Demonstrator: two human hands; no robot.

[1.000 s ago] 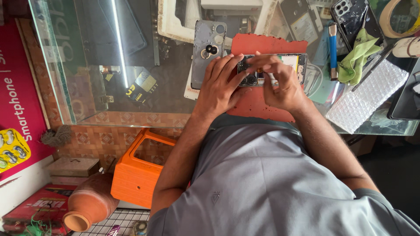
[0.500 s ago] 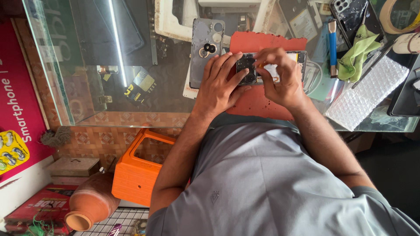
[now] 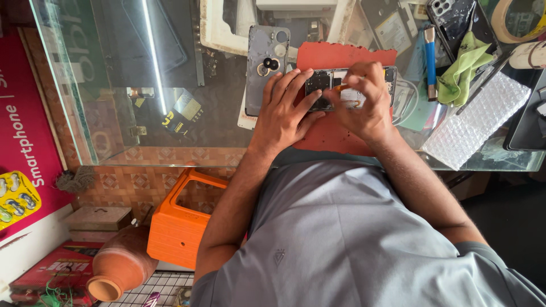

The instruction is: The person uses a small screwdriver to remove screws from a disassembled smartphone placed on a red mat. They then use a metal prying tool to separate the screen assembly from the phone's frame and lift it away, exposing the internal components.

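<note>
- Fingers of the left hand (image 3: pixel 284 108) are spread and lie flat, the tips pressing down on the left end of the opened phone (image 3: pixel 347 88); nothing is pinched or gripped, the hand just pins the phone in place.
- Fingers of the right hand (image 3: pixel 364 102) are curled in tight around a thin tool with an orange tip (image 3: pixel 340 87), the tip pointing at the exposed insides of the phone near its middle. I cannot tell what kind of tool it is, since the hand hides most of it.
- That phone lies face down on a red mat (image 3: pixel 335 122) at the near edge of the glass counter (image 3: pixel 114 85), directly in front of the person, between the 2 hands.
- How far along it looks: the back is already off, since 1 grey back cover (image 3: pixel 266 62) with its round camera holes lies just left of the phone, partly beside the left hand. The circuit board and inner parts show bare, so the opening-up seems done and the work inside is in hand.
- Left to do, judging by this: the inside job is unfinished and the cover is not yet back on.
- Further right on the counter sit a blue-handled tool (image 3: pixel 430 54), a green cloth (image 3: pixel 463 68) and a sheet of bubble wrap (image 3: pixel 478 122), all well apart from both hands.
</note>
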